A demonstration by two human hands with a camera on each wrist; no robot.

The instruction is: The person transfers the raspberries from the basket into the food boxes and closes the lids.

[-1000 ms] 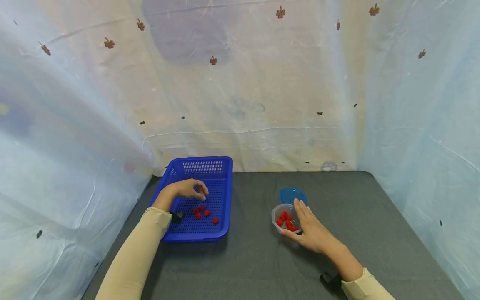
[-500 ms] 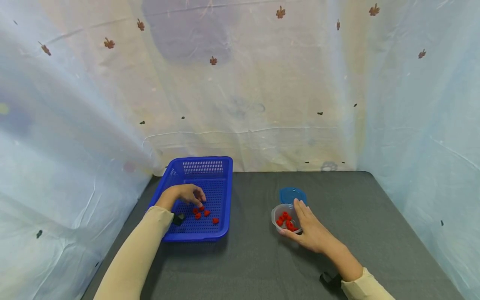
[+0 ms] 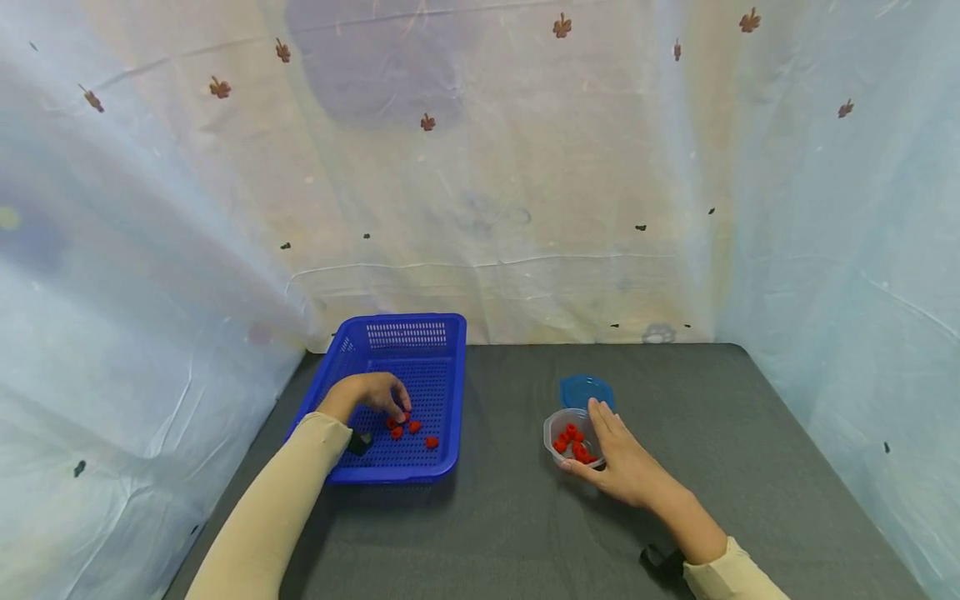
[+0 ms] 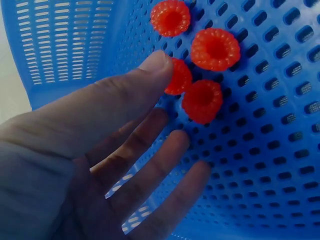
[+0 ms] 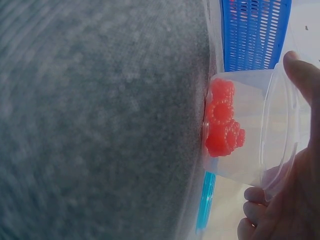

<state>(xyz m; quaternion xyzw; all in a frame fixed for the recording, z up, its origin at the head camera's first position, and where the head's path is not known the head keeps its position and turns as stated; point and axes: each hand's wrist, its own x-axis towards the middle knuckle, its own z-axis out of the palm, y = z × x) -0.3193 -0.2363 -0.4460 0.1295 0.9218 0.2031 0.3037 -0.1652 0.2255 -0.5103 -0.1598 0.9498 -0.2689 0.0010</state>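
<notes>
Inside the blue plastic basket [image 3: 446,392], my left hand [image 3: 372,393] reaches down and pinches a raspberry [image 4: 180,77] between thumb and index finger. The index fingertip is hidden behind the thumb in the left wrist view, and the other fingers are spread out. More red raspberries [image 4: 202,101] lie around it on the perforated floor. My right hand [image 3: 626,462] holds a clear plastic container [image 3: 551,429] by its rim, thumb on the near side and fingers on the far right side. Several raspberries [image 5: 221,120] sit on the bottom of that container.
A blue lid [image 3: 585,390] lies on the table just behind the container. Dark grey cloth covers the table [image 3: 495,533]. A patterned curtain [image 3: 495,200] hangs behind and at both sides.
My left hand has lowered toward the raspberries, and its thumb and index finger have come together on one. The right hand and the container have stayed in place.
</notes>
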